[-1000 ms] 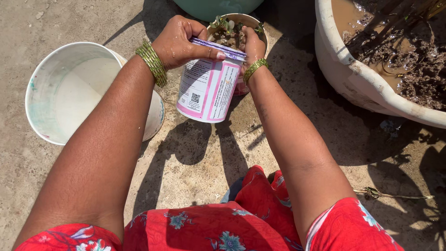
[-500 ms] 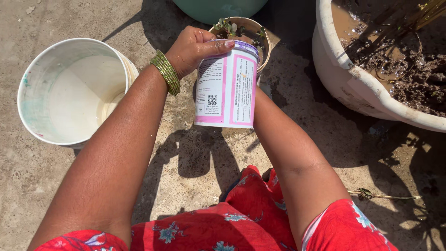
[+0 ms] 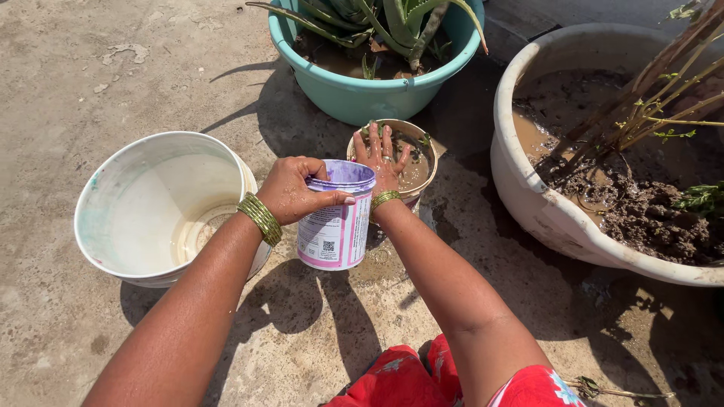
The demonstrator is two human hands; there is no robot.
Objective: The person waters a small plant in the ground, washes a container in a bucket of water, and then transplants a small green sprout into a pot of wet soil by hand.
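We grip the purple-and-white tub (image 3: 335,218) by its rim w/ left hand (image 3: 296,190), just beside the small muddy pot (image 3: 427,162); right hand (image 3: 382,157) lies open, flat on its wet soil. Looks mid-watering; next, we'd judge, a careful tilt over that pot.

A white bucket (image 3: 162,207) stands at left on sunlit concrete (image 3: 68,68). Far off sits a teal pot (image 3: 373,90) of aloe; at right, a white tub (image 3: 558,218) holds mud and bare stems.
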